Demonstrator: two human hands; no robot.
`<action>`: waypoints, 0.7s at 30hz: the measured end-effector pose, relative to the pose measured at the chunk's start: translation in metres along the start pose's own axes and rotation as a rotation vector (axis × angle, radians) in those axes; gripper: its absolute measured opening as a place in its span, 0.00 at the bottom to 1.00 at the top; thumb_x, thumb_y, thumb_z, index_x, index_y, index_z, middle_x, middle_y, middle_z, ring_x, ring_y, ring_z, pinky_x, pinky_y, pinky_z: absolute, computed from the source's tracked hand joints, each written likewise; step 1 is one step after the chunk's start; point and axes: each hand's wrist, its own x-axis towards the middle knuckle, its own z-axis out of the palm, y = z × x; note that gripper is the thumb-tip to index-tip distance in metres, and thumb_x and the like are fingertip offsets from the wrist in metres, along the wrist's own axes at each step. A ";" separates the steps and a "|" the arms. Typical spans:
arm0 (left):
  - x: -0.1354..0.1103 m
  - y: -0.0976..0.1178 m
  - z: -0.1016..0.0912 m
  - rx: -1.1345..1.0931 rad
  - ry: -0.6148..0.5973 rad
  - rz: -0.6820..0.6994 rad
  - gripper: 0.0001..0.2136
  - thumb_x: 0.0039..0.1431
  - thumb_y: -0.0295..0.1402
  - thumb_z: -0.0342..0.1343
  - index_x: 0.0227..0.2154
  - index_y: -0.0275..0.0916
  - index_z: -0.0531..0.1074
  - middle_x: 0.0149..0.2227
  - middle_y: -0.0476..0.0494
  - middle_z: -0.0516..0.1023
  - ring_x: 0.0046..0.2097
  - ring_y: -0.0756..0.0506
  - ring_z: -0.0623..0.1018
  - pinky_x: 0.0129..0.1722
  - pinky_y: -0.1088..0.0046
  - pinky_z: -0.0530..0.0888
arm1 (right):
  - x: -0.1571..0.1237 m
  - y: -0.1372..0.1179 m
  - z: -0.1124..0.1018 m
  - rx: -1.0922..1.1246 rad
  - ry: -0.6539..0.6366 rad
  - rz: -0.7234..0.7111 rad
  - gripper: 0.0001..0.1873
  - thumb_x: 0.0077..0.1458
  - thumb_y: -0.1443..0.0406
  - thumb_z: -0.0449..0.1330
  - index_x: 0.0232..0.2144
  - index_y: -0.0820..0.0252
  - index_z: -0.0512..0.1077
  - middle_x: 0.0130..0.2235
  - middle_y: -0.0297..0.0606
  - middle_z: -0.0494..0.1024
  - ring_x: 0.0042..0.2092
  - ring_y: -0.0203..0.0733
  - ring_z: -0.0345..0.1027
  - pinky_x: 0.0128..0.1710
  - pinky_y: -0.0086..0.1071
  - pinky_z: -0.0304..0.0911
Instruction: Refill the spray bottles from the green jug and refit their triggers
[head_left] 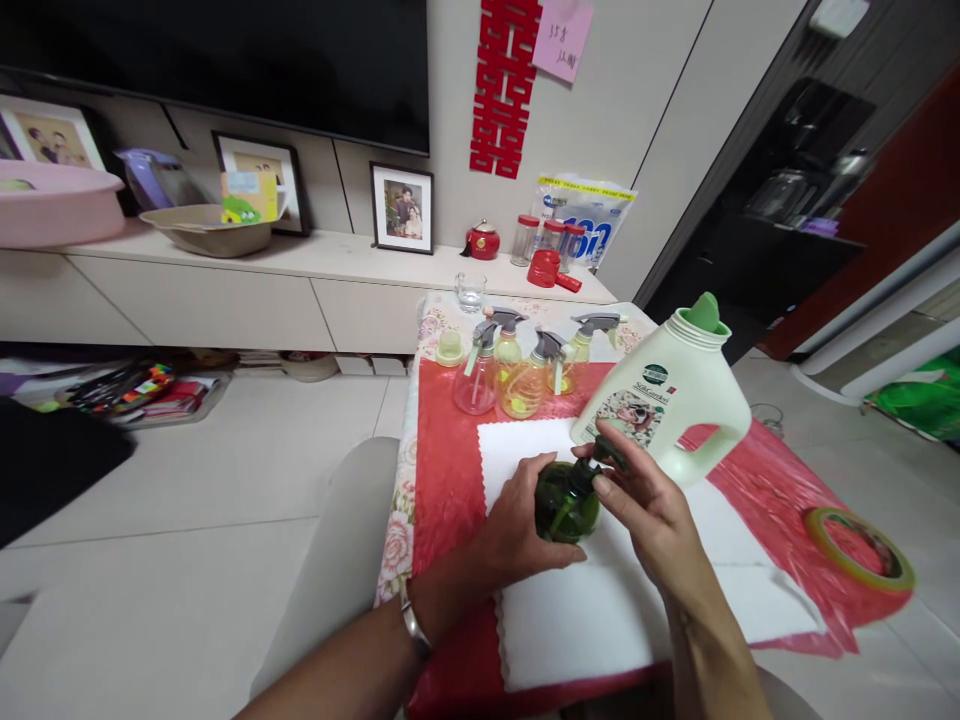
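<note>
1. Bottle (559, 508): dark green, see-through, over the white sheet (585, 625) on the worktop (450, 480), near the jug (637, 395). Can't tell if its base touches the sheet.
2. Left grip (519, 522): wrapped round the bottle's body, fingers on the far side, thumb on the near side.
3. Right grip (651, 503): thumb and fingers pinching the pump (611, 453) at the bottle's neck.
4. Weight: fill level unclear; small, so probably light, fine for one hand.
5. Stiffness: looks like plastic; walls likely firm, maybe a little give if squeezed hard.
6. Surface: smooth and shiny, likely slippery if wet or soapy.
7. Fragility: body probably tough; the pump's slim spout is likely the weak spot, so avoid sideways load.
8. Where to hold: palm round mid-body to stop it spinning; pump best by its collar, not the spout.
9. Tilt: top-heavy look with the pump, so best kept upright.
</note>
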 end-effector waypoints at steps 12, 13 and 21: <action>0.000 0.003 -0.001 0.021 -0.020 -0.019 0.51 0.33 0.31 0.76 0.63 0.44 0.56 0.60 0.36 0.65 0.61 0.30 0.68 0.62 0.46 0.66 | -0.003 0.007 0.000 -0.074 0.039 -0.177 0.26 0.53 0.61 0.69 0.55 0.47 0.73 0.48 0.37 0.78 0.50 0.43 0.74 0.55 0.41 0.69; 0.000 0.003 0.000 0.016 -0.018 -0.013 0.51 0.33 0.30 0.76 0.62 0.44 0.56 0.60 0.36 0.65 0.61 0.30 0.69 0.61 0.47 0.66 | -0.004 0.009 -0.001 -0.092 0.022 -0.171 0.27 0.55 0.61 0.67 0.57 0.46 0.72 0.50 0.37 0.78 0.52 0.43 0.73 0.57 0.43 0.68; -0.001 0.004 -0.001 0.022 -0.016 0.044 0.50 0.34 0.30 0.75 0.62 0.44 0.56 0.60 0.36 0.65 0.62 0.30 0.68 0.63 0.47 0.65 | -0.005 0.017 0.000 -0.310 0.040 -0.198 0.28 0.60 0.58 0.63 0.62 0.47 0.66 0.54 0.40 0.75 0.53 0.47 0.71 0.57 0.48 0.65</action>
